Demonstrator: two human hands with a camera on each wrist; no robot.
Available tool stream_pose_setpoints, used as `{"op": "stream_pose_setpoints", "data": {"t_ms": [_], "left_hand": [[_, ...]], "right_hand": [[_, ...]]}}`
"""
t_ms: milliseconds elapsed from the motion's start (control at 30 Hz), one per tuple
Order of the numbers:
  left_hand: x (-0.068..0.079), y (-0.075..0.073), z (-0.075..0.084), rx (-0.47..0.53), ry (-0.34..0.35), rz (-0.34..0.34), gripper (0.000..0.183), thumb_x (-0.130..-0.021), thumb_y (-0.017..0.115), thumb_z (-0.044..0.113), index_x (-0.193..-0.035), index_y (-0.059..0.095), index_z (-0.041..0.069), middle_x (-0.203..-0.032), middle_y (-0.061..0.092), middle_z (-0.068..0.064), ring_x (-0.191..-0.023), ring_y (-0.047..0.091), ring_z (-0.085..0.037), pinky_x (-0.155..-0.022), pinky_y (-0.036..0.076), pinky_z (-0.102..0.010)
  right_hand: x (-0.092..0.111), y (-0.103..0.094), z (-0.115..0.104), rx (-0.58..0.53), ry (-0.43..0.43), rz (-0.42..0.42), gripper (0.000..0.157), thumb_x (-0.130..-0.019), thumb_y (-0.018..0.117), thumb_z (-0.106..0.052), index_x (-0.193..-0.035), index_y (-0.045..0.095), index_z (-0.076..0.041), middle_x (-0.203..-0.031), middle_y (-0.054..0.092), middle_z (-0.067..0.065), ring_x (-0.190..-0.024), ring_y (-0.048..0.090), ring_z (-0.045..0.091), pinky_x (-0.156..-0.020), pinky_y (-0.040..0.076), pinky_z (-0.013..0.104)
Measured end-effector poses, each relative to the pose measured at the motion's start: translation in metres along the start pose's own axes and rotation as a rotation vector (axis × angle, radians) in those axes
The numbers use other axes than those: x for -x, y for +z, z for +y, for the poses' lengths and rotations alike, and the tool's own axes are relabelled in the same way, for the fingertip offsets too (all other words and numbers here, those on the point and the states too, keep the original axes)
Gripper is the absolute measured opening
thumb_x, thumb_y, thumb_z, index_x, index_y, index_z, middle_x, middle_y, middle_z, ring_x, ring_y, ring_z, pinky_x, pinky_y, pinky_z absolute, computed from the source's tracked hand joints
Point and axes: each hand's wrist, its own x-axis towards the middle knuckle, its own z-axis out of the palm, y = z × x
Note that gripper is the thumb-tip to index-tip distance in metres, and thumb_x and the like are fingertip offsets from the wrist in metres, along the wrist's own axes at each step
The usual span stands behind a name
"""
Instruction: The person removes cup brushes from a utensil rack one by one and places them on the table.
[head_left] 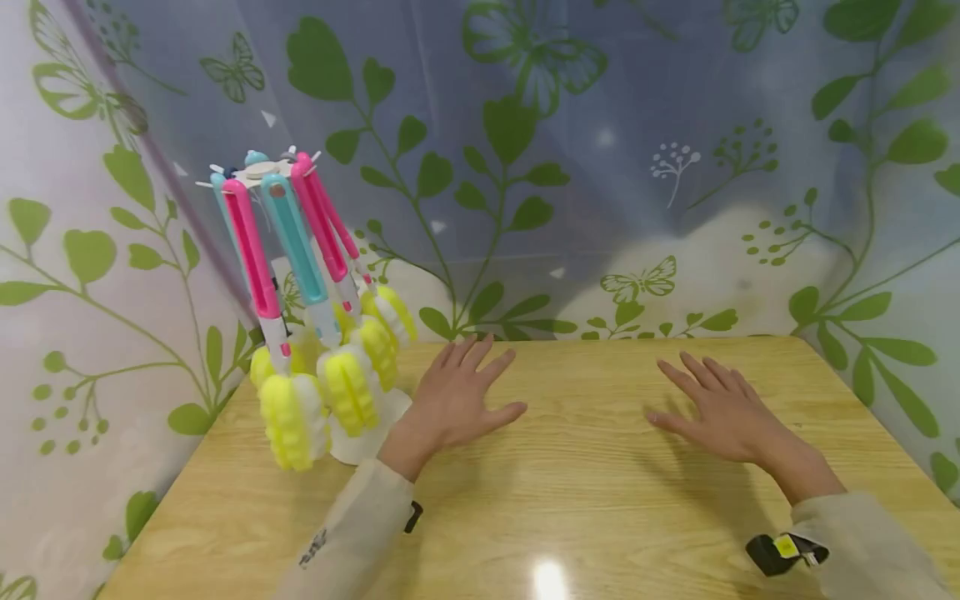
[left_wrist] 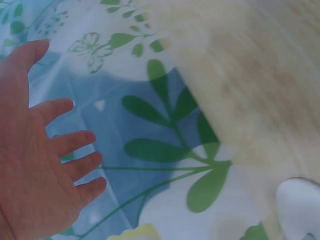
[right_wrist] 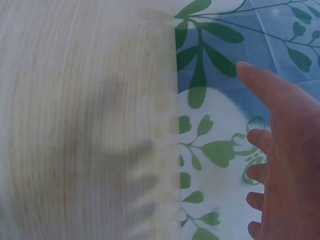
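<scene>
My left hand (head_left: 459, 398) is held over the table with its fingers spread, holding nothing. Just to its left stands a white rack, its round base (head_left: 367, 437) partly behind the dusters and my forearm. From the rack's top (head_left: 262, 172) hang several dusters with pink handles (head_left: 251, 250) and blue handles (head_left: 296, 242). Their fluffy heads (head_left: 288, 421) are yellow and white. Over the right side of the table, my right hand (head_left: 723, 417) also has its fingers spread and nothing in it. Both wrist views show bare palms, the left one (left_wrist: 40, 165) and the right one (right_wrist: 295, 165).
Beneath both hands lies a light wood-grain table (head_left: 585, 492), its far edge close to a hanging cloth (head_left: 420, 108) printed with green leaves and butterflies. A black device (head_left: 780, 552) is worn at the right wrist. The cloth continues along the left side.
</scene>
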Motion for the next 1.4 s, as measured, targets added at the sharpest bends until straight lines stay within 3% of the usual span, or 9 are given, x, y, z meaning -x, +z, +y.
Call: {"op": "stream_pose_setpoints", "data": {"t_ms": [400, 767, 967, 1200, 1400], "left_hand": [[0.009, -0.037, -0.002, -0.016, -0.008, 0.044, 0.071, -0.089, 0.041, 0.065, -0.149, 0.034, 0.027, -0.152, 0.032, -0.006, -0.137, 0.03, -0.029, -0.107, 0.028, -0.047], [0.015, -0.077, 0.004, -0.045, -0.027, 0.197, 0.065, -0.09, 0.048, 0.056, -0.146, 0.042, 0.023, -0.145, 0.041, -0.009, -0.132, 0.037, -0.031, -0.103, 0.032, -0.047], [0.02, -0.102, -0.004, -0.055, 0.03, 0.299, 0.062, -0.089, 0.053, 0.053, -0.143, 0.046, 0.022, -0.144, 0.044, -0.009, -0.131, 0.039, -0.03, -0.102, 0.034, -0.048], [0.023, -0.136, -0.015, -0.037, 0.071, 0.348, 0.062, -0.091, 0.053, 0.049, -0.145, 0.043, 0.02, -0.146, 0.041, -0.009, -0.135, 0.034, -0.029, -0.105, 0.03, -0.05], [0.026, -0.164, -0.025, -0.049, 0.124, 0.494, 0.057, -0.09, 0.056, 0.042, -0.141, 0.049, 0.017, -0.141, 0.047, -0.01, -0.131, 0.039, -0.03, -0.101, 0.033, -0.051]], "right_hand": [[-0.015, -0.011, -0.03, 0.019, -0.059, 0.032, 0.082, -0.09, 0.047, -0.06, -0.152, 0.023, -0.012, -0.155, 0.012, 0.023, -0.137, 0.01, 0.05, -0.104, 0.01, 0.064], [-0.024, -0.019, -0.051, 0.013, -0.092, 0.049, 0.079, -0.092, 0.045, -0.06, -0.153, 0.023, -0.014, -0.156, 0.013, 0.021, -0.138, 0.012, 0.047, -0.104, 0.014, 0.063], [-0.032, -0.026, -0.066, 0.009, -0.111, 0.05, 0.078, -0.092, 0.044, -0.059, -0.153, 0.021, -0.015, -0.155, 0.014, 0.021, -0.139, 0.012, 0.046, -0.105, 0.014, 0.063], [-0.046, -0.034, -0.084, -0.005, -0.138, 0.067, 0.078, -0.092, 0.042, -0.061, -0.153, 0.02, -0.018, -0.157, 0.013, 0.017, -0.139, 0.013, 0.044, -0.104, 0.017, 0.063], [-0.058, -0.04, -0.104, -0.018, -0.176, 0.086, 0.077, -0.092, 0.041, -0.062, -0.153, 0.022, -0.019, -0.157, 0.013, 0.015, -0.141, 0.013, 0.041, -0.106, 0.016, 0.061]]}}
